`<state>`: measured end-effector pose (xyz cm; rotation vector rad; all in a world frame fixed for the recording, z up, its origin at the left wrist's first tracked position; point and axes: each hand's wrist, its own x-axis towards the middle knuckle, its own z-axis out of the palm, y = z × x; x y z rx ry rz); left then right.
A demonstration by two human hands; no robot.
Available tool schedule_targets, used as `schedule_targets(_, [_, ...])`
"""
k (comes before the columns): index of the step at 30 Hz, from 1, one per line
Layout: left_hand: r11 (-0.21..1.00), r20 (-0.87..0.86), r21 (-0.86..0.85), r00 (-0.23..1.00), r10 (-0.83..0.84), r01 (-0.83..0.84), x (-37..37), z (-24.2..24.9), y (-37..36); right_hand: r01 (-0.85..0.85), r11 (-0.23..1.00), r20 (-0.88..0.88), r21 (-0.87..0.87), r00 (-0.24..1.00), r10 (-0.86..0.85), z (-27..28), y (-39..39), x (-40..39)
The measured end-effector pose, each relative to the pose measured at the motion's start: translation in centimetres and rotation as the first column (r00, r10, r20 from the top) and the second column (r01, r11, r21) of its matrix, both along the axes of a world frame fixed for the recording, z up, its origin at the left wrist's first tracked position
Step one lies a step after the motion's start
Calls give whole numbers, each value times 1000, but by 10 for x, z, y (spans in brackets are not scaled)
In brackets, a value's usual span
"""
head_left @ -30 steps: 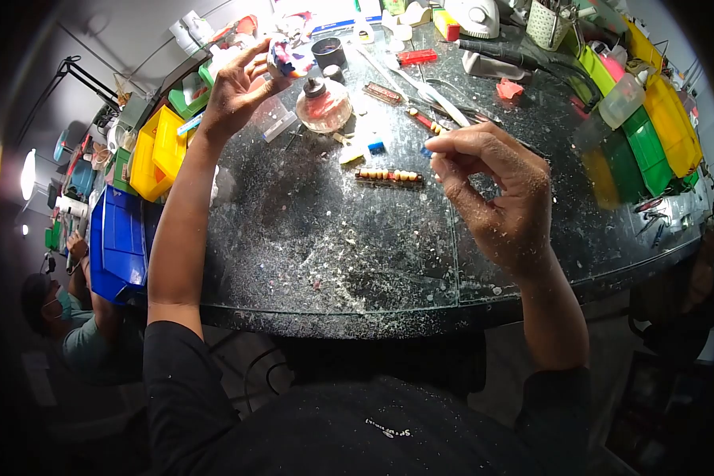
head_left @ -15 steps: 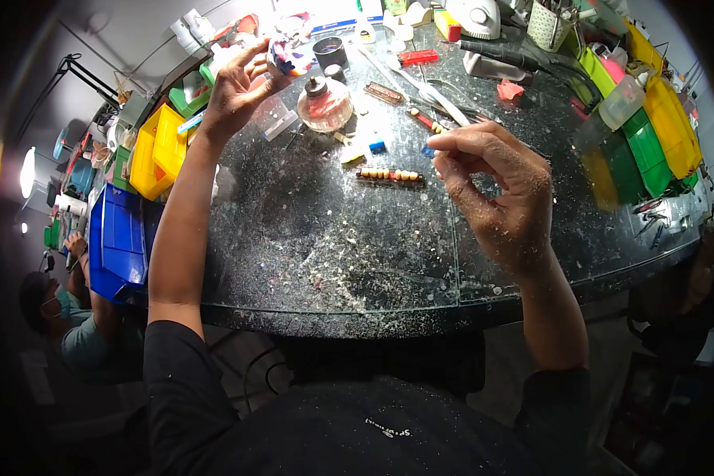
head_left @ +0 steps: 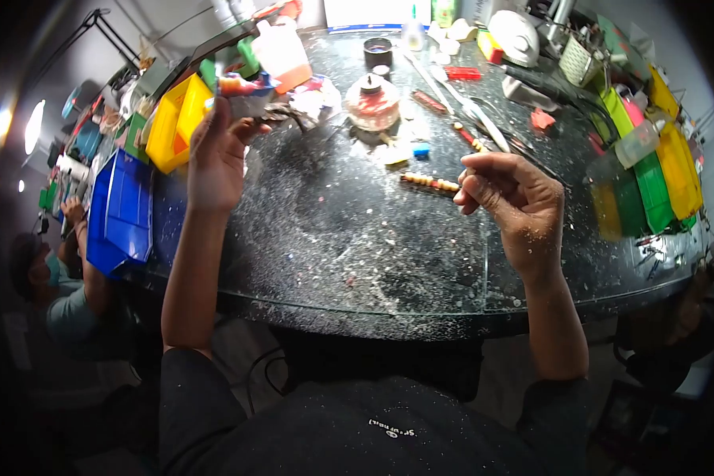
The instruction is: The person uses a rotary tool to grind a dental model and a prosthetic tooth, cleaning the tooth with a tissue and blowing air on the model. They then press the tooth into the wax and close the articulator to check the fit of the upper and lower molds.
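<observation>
My left hand point(head_left: 214, 155) is raised over the left part of the dusty black table point(head_left: 333, 246). Its fingertips grip a small pink, blue and white piece point(head_left: 242, 86), which is blurred. My right hand point(head_left: 512, 198) hovers over the table's right side with its fingers curled in and thumb pressed to forefinger. I see nothing clear between them. A dark strip with a row of small tooth-like beads point(head_left: 430, 182) lies just left of my right hand. A glass burner with reddish liquid point(head_left: 373, 103) stands behind it.
Yellow point(head_left: 178, 119) and blue point(head_left: 119, 210) bins line the left edge. Green and yellow bins point(head_left: 658, 159) run along the right. Tools, a black cup point(head_left: 378, 51) and a white jug point(head_left: 282, 47) crowd the back. Another person point(head_left: 51, 285) sits at lower left.
My left hand has drawn back from beside the burner toward the left with the coloured piece. My right hand's fingers have curled in tighter. The view has shifted.
</observation>
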<state>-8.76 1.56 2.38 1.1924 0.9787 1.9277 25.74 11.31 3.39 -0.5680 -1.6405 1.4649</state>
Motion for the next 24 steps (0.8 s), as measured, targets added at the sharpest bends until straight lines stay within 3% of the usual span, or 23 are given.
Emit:
schedule_targets(2, [998,138,5,988,-62,62,21,-1,-9,-36,999,-16,-11,999,35,8,-12,-15])
schedule_targets(5, [987,193,0,968,-160,163,41,-7,-18,-86,996,-40,6,995,86,20,-26,-36])
schedule_targets(9, [976,97,-112,979,-177,187,62,-10,-30,-12,900,-51,435,998,38,24,-28,-72])
schedule_targets(19, [959,104,-139,967,-234,247,78,-1,-42,-63,952,-71,299,994,87,19,-53,-108])
schedule_targets(24, [960,101,-117,964,-245,256,78,0,-44,-61,944,-67,325,994,87,18,-54,-108])
